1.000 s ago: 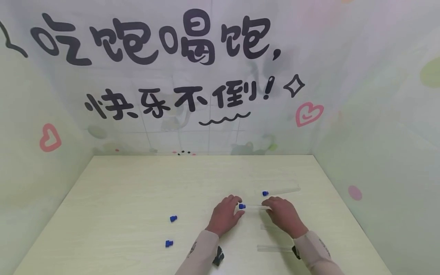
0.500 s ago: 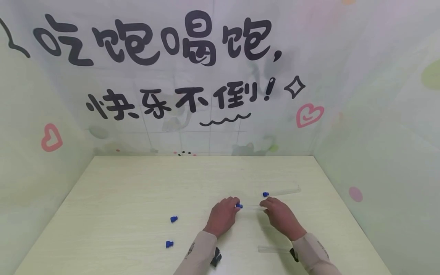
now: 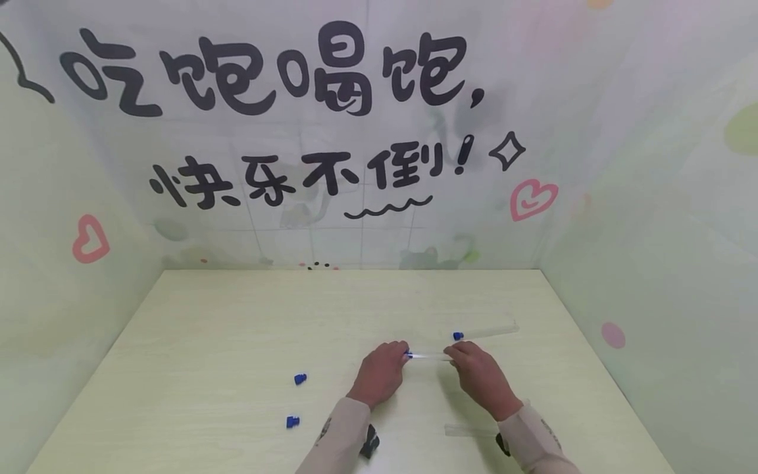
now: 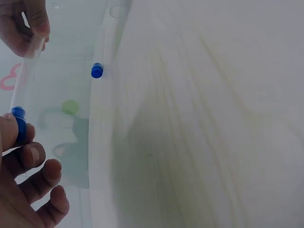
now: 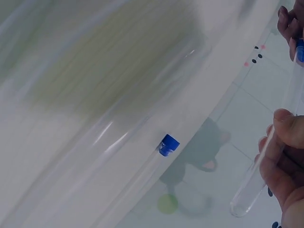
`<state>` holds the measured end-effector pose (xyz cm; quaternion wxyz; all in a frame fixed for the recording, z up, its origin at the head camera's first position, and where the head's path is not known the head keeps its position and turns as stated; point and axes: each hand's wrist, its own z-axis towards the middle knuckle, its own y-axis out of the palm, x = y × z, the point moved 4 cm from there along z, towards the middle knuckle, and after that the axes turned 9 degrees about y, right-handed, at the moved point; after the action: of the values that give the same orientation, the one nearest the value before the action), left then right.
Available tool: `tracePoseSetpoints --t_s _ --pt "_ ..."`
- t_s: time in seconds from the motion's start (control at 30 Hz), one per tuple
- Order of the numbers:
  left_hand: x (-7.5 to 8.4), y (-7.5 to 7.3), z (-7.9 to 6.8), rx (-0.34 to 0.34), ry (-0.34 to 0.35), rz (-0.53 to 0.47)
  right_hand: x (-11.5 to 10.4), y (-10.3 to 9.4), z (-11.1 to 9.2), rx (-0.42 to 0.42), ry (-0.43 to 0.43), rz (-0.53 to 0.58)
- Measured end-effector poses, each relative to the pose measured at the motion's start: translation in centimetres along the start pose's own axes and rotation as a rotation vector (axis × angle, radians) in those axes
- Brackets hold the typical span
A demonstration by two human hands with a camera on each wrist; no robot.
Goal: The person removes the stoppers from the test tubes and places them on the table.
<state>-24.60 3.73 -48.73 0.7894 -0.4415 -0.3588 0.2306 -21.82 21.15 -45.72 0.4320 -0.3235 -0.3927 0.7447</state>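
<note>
Between my hands a clear test tube [image 3: 429, 356] is held roughly level above the table, with a blue cap [image 4: 20, 126] at its left end. My left hand [image 3: 380, 374] pinches that cap between thumb and index finger; the other fingers are loosely bent in the left wrist view. My right hand [image 3: 482, 378] grips the tube along its body with thumb and fingers. In the right wrist view the rounded tube end [image 5: 240, 207] sticks out past that hand. From the head view most of the cap is hidden by the left fingers.
Behind the right hand lies another tube [image 3: 491, 330] with a blue cap [image 3: 458, 336] at its left end. Two loose blue caps, one farther back [image 3: 300, 379] and one nearer [image 3: 293, 421], lie to the left. A clear tube [image 3: 470, 431] lies partly under the right forearm.
My left fingers, spread around the cap a second ago, have come together on it. Both hands and the tube have shifted slightly left.
</note>
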Motion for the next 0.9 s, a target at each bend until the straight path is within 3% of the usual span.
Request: tracePoseSetpoints --t_s 0.1,0.23,0.33,0.47,0.73,0.9 --pt "-0.2 0.0 -0.1 -0.019 -0.028 -0.069 -0.3 -0.1 -0.1 0.051 -0.039 -0.017" --pt "-0.5 0.0 -0.1 -0.044 -0.094 -0.237 -0.5 -0.1 -0.3 0.124 -0.108 -0.037" --pt "-0.6 -0.2 -0.2 -0.042 -0.131 -0.373 -0.5 0.1 -0.4 0.164 -0.16 -0.034" --pt "-0.7 -0.3 -0.1 -0.03 -0.154 -0.473 -0.7 0.0 -0.5 0.222 -0.227 -0.022" --pt "-1.1 -0.6 0.2 -0.051 -0.251 -0.61 -1.2 -0.3 -0.4 0.362 -0.317 -0.042" --pt "-1.1 -0.8 0.2 -0.069 -0.265 -0.628 -1.3 -0.4 -0.5 0.376 -0.319 -0.043"
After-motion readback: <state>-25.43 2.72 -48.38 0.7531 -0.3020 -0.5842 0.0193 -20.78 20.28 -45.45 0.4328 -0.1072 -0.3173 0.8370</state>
